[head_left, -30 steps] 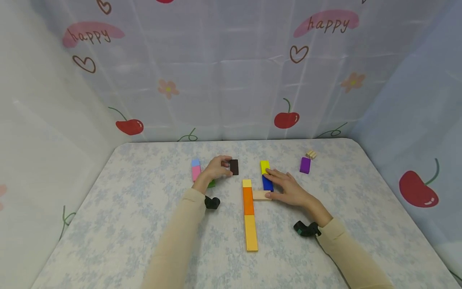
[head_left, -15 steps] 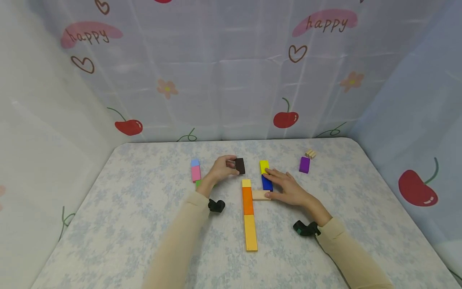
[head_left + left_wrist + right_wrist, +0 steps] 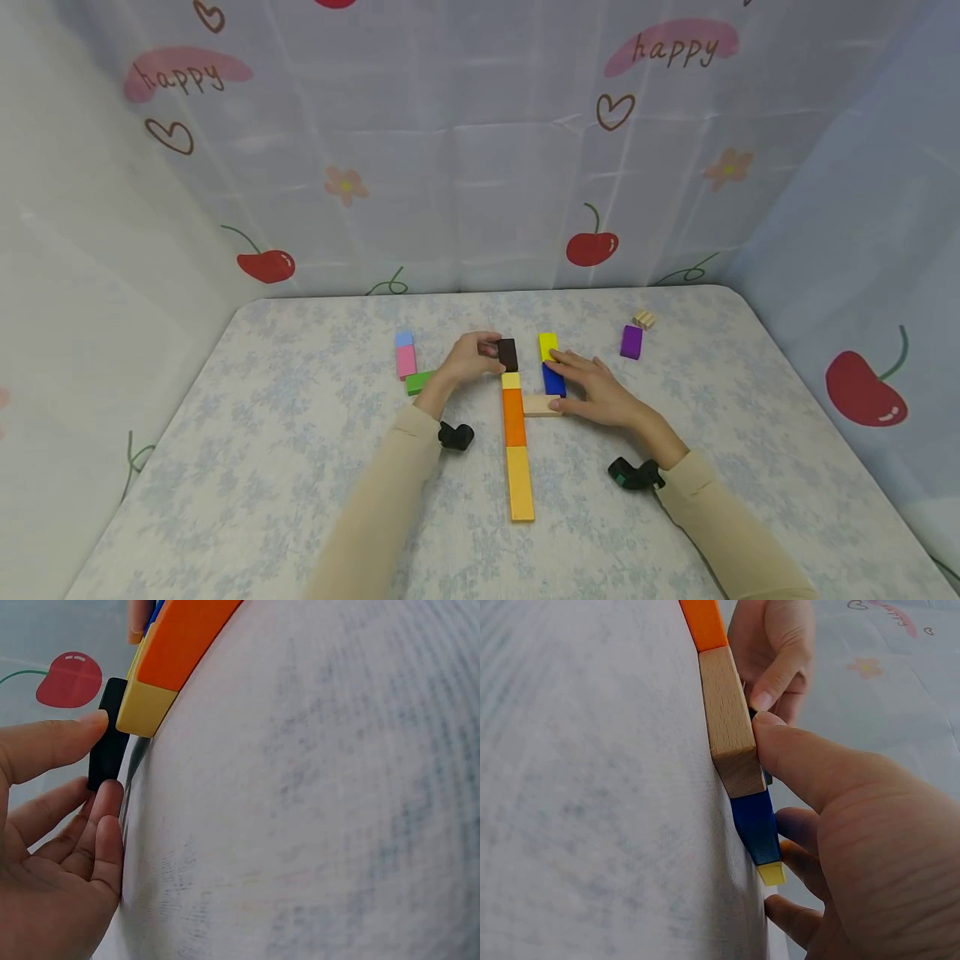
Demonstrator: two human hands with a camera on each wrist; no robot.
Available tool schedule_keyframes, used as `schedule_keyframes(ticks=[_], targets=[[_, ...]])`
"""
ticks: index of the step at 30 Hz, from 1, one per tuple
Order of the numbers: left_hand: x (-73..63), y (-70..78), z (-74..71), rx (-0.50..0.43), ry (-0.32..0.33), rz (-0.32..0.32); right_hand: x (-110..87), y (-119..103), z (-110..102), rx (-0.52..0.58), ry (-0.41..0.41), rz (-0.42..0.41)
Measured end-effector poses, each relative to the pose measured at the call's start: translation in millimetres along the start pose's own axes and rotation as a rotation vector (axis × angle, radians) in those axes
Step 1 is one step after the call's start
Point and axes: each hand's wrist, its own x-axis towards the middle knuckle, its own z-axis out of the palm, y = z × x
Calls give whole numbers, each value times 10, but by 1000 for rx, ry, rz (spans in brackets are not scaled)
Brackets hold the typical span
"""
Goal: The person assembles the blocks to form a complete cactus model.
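Between thumb and fingertips my left hand (image 3: 468,360) pinches a dark brown block (image 3: 507,354), right at the far end of a column of blocks. That column has a pale yellow block (image 3: 511,381), an orange block (image 3: 513,417) and a long yellow block (image 3: 520,485). My right hand (image 3: 600,393) rests with fingers spread over a blue block (image 3: 553,380) and the near end of a bright yellow block (image 3: 548,342). Its thumb (image 3: 769,720) touches a bare wooden block (image 3: 727,701) that juts sideways from the orange one.
On the left lie a light blue block (image 3: 404,338), a pink block (image 3: 406,362) and a green block (image 3: 417,383). A purple block (image 3: 632,342) and several small pale wooden pieces (image 3: 643,319) lie at the back right. A printed curtain (image 3: 465,167) hangs behind the table.
My left hand has carried the dark brown block rightward, then nearer, to the column's far end. The green block shows more fully now. My right hand stays where it was.
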Motion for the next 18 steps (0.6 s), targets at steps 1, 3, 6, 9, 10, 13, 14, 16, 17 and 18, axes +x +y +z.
schedule_keyframes(ticks=[1, 3, 6, 9, 10, 13, 14, 16, 17, 18], targets=[[-2, -2, 3, -1, 1, -1, 1, 0, 0, 1, -2, 2], [-5, -8, 8, -1, 2, 0, 3, -2, -1, 2, -4, 4], [-4, -16, 15, -3, 0, 6, 6, -2, -5, 0, -4, 6], [-7, -19, 18, -8, -4, 11, 8, 3, -2, -1, -3, 2], [-6, -20, 18, -9, -5, 13, 8, 6, -1, -2, -1, -1], [-1, -32, 17, -10, -8, 14, 10, 16, 6, -2, 3, -11], [4, -37, 16, -9, -8, 14, 10, 19, 8, -3, 4, -14], [7, -41, 18, -12, -9, 12, 10, 21, 10, -4, 6, -16], [10, -42, 19, -14, -9, 12, 10, 22, 10, -4, 5, -15], [13, -43, 20, -16, -10, 12, 10, 21, 11, -6, 6, -14]])
